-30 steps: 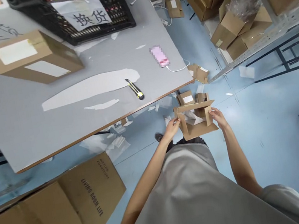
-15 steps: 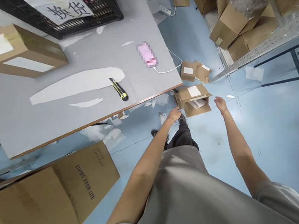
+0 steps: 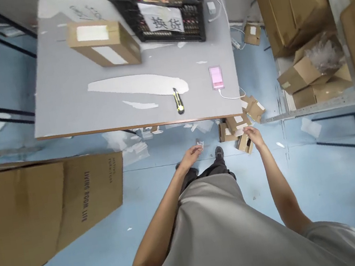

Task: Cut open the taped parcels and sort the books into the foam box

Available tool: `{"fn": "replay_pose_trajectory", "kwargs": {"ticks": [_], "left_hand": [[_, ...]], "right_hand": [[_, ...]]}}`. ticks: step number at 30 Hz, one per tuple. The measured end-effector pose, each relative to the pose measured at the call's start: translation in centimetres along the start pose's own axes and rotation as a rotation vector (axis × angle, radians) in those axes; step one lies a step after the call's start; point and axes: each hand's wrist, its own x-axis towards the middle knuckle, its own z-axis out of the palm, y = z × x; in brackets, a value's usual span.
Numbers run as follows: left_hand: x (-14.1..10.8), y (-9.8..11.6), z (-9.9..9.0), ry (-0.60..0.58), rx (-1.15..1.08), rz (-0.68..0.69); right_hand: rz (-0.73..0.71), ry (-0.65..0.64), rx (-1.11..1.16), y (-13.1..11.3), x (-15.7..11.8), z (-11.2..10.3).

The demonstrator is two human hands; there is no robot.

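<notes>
My left hand hangs above the floor with its fingers loosely stretched out and nothing visible in them. A small scrap of wrapping shows just past its fingertips, seemingly on the floor. My right hand is also open, in front of a small group of cardboard boxes by the table's front right corner. One small carton lies tilted, partly behind that hand. A black and yellow utility knife rests on the grey table, touching a long white paper strip.
A closed carton, a black plastic crate and a charging phone are on the table. To the left stands a large cardboard box. Shelving with cartons is on the right. Paper scraps litter the floor.
The open carton between my hands has dropped and now lies smaller among the floor boxes. Both hands have shifted slightly left and lower in view. The view has turned, showing more of the table.
</notes>
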Motion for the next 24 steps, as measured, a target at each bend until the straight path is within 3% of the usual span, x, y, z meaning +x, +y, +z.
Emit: {"fn": "replay_pose_trajectory", "kwargs": {"ticks": [6, 11, 17, 20, 24], "left_hand": [[-3.5, 1.8, -10.0, 0.099, -0.211, 0.119], [-8.6, 2.0, -21.5, 0.316, -0.38, 0.276], [-17.4, -0.8, -35.7, 0.623, -0.514, 0.377], [-20.9, -2.7, -41.2, 0.787, -0.598, 0.391], [-23.3, -4.6, -46.7, 0.917, -0.675, 0.382]], "right_hand": [[-0.241, -0.369, -0.1, -8.8, -4.6, 15.5], [-0.372, -0.635, -0.214, -14.7, -11.5, 30.5], [-0.524, -0.939, -0.303, -19.9, -21.4, 47.4], [-0.553, -1.05, -0.351, -21.8, -26.0, 53.9], [-0.558, -1.147, -0.418, -23.5, -30.1, 60.4]]}}
